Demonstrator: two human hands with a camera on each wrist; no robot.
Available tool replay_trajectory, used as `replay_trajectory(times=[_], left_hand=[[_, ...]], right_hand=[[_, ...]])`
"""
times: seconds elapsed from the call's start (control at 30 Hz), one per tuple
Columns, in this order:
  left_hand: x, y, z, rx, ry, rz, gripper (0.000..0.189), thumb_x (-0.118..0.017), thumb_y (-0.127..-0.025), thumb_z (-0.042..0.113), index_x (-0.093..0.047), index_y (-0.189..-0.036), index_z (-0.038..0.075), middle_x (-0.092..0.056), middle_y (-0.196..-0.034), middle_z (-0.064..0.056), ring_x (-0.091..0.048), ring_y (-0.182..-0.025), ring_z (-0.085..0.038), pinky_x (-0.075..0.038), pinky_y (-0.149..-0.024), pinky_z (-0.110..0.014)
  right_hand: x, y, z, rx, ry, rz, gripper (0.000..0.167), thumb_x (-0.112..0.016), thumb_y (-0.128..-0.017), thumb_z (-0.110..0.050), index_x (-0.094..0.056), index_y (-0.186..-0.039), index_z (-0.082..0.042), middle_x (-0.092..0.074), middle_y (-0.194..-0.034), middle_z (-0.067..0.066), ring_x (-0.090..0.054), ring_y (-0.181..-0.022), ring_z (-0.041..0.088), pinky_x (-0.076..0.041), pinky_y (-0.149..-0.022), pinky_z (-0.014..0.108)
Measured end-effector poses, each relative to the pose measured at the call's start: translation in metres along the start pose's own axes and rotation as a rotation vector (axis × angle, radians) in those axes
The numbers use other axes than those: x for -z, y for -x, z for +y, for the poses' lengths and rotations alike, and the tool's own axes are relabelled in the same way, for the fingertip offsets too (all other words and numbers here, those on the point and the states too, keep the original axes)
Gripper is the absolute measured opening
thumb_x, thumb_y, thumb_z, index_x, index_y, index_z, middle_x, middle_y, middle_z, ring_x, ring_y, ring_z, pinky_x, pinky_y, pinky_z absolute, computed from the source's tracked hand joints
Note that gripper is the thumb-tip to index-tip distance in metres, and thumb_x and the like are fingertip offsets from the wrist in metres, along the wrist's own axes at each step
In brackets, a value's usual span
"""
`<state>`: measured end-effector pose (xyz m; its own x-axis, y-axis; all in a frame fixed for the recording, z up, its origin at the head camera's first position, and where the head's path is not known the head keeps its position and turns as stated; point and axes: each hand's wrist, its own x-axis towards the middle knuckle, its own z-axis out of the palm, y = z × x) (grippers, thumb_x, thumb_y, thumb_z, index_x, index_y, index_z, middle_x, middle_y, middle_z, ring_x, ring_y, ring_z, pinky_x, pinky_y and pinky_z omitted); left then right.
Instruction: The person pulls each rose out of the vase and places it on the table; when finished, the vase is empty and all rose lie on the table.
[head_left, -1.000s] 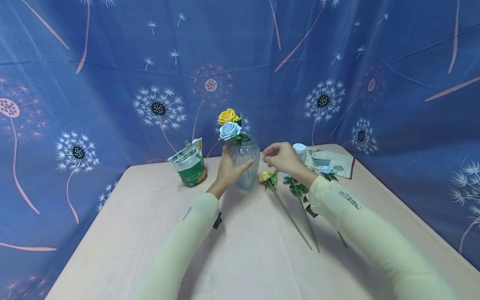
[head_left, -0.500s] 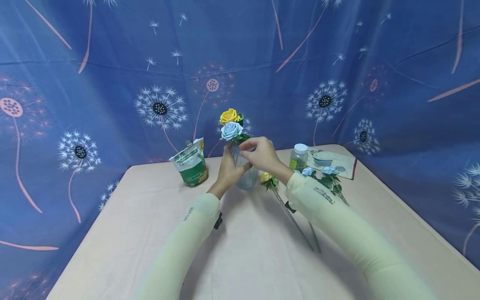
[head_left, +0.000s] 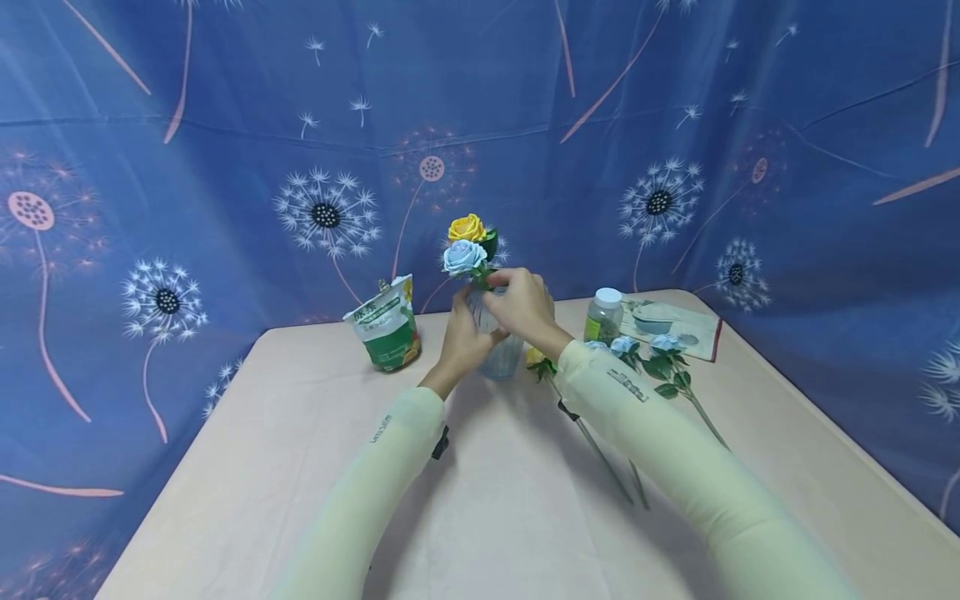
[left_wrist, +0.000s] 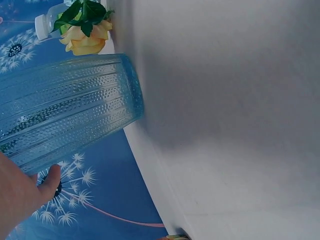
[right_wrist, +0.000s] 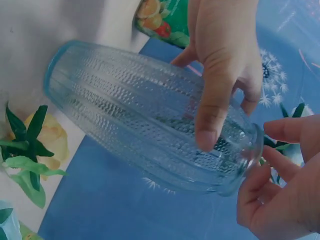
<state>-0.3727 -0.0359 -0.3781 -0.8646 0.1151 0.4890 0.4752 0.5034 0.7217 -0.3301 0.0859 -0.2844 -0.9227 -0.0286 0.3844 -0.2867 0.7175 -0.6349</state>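
A clear ribbed glass vase [head_left: 501,360] stands near the back of the table, gripped round its upper body by my left hand [head_left: 461,340]. In the right wrist view, the left thumb lies across the glass [right_wrist: 135,110]. A yellow rose [head_left: 467,227] and a light blue rose [head_left: 463,257] rise above the vase mouth. My right hand [head_left: 522,305] is at the rim, its fingertips pinching the blue rose just below the bloom, among green leaves. The lower stems show only dimly through the textured glass.
On the table right of the vase lie a yellow rose [head_left: 534,357] and several blue roses [head_left: 666,343], stems toward me. Behind them are a white-capped jar [head_left: 604,318] and a flat printed cloth [head_left: 693,332]. A green-and-white pouch [head_left: 388,333] stands left, before a blue curtain [head_left: 225,125].
My right hand has come in leftward from beside the vase to its rim and the blue rose. The left hand keeps its grip on the vase. The view has shifted slightly.
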Motion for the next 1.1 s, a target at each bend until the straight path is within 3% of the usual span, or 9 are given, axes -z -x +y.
replay_trajectory(times=[0.13,0.27,0.33,0.5,0.67,0.8,0.87,0.97,1.1], left_hand=[[0.0,-0.001,0.0,-0.013,-0.007,0.0,0.099,-0.083,-0.081,0.031,-0.019,-0.152,0.005,-0.034,-0.151,-0.02,-0.04,-0.139,-0.033,-0.037,-0.111,-0.046],[0.002,-0.001,0.0,-0.039,-0.018,-0.001,0.099,-0.083,-0.081,0.029,-0.019,-0.152,0.003,-0.034,-0.151,-0.021,-0.04,-0.138,-0.033,-0.037,-0.111,-0.045],[0.002,-0.001,0.0,-0.052,-0.025,-0.002,0.098,-0.082,-0.082,0.028,-0.019,-0.152,0.002,-0.034,-0.151,-0.022,-0.039,-0.139,-0.033,-0.037,-0.112,-0.045],[0.002,0.0,-0.001,-0.063,-0.025,-0.006,0.098,-0.082,-0.082,0.028,-0.019,-0.152,0.0,-0.031,-0.153,-0.022,-0.036,-0.141,-0.032,-0.034,-0.113,-0.043],[0.001,0.0,-0.001,-0.037,-0.014,-0.002,0.101,-0.084,-0.081,0.031,-0.019,-0.153,0.004,-0.032,-0.153,-0.019,-0.037,-0.14,-0.031,-0.035,-0.113,-0.044],[0.001,0.001,0.001,-0.016,-0.008,0.012,0.101,-0.084,-0.08,0.034,-0.02,-0.153,0.004,-0.035,-0.151,-0.018,-0.04,-0.138,-0.032,-0.038,-0.111,-0.046],[0.0,0.001,0.002,-0.008,-0.007,0.015,0.101,-0.084,-0.08,0.035,-0.021,-0.152,0.005,-0.035,-0.15,-0.017,-0.041,-0.138,-0.032,-0.038,-0.11,-0.046],[0.0,0.001,0.002,-0.003,-0.012,0.012,0.099,-0.083,-0.081,0.036,-0.021,-0.152,0.007,-0.036,-0.149,-0.016,-0.043,-0.136,-0.032,-0.04,-0.109,-0.046],[-0.001,0.002,0.001,-0.012,-0.019,0.007,0.098,-0.081,-0.082,0.038,-0.02,-0.151,0.007,-0.035,-0.15,-0.017,-0.042,-0.137,-0.034,-0.039,-0.109,-0.048]], right_hand=[[-0.004,-0.004,0.001,-0.006,0.065,0.009,0.031,-0.066,-0.091,-0.024,-0.072,-0.121,-0.018,-0.073,-0.114,-0.001,-0.043,-0.049,0.014,-0.03,-0.04,0.025],[-0.008,-0.005,-0.003,0.022,0.128,0.023,0.03,-0.067,-0.091,-0.027,-0.073,-0.119,-0.018,-0.073,-0.112,-0.001,-0.052,-0.083,0.023,-0.044,-0.067,0.034],[-0.011,-0.005,-0.004,0.033,0.138,0.025,0.03,-0.068,-0.091,-0.027,-0.073,-0.12,-0.017,-0.072,-0.115,0.0,-0.05,-0.096,0.026,-0.041,-0.08,0.04],[-0.014,-0.006,-0.004,0.059,0.095,0.017,0.029,-0.068,-0.092,-0.025,-0.072,-0.12,-0.015,-0.07,-0.119,0.0,-0.051,-0.106,0.027,-0.038,-0.09,0.045],[-0.01,-0.007,0.0,0.085,0.101,0.003,0.026,-0.066,-0.092,-0.017,-0.072,-0.116,-0.015,-0.071,-0.116,0.0,-0.056,-0.103,0.028,-0.044,-0.083,0.042],[-0.007,-0.009,0.003,0.125,0.089,-0.008,0.025,-0.068,-0.09,-0.012,-0.071,-0.114,-0.014,-0.073,-0.11,0.003,-0.062,-0.091,0.027,-0.049,-0.072,0.04],[-0.006,-0.01,0.005,0.152,0.066,-0.008,0.025,-0.07,-0.089,-0.01,-0.07,-0.114,-0.013,-0.073,-0.109,0.004,-0.063,-0.093,0.027,-0.05,-0.076,0.041],[-0.007,-0.01,0.011,0.186,-0.007,0.005,0.024,-0.071,-0.089,-0.007,-0.071,-0.112,-0.01,-0.073,-0.108,0.006,-0.064,-0.1,0.027,-0.044,-0.099,0.045],[-0.009,-0.01,0.02,0.23,-0.117,0.043,0.021,-0.074,-0.087,-0.005,-0.072,-0.108,-0.006,-0.073,-0.105,0.007,-0.066,-0.102,0.025,-0.042,-0.105,0.044]])
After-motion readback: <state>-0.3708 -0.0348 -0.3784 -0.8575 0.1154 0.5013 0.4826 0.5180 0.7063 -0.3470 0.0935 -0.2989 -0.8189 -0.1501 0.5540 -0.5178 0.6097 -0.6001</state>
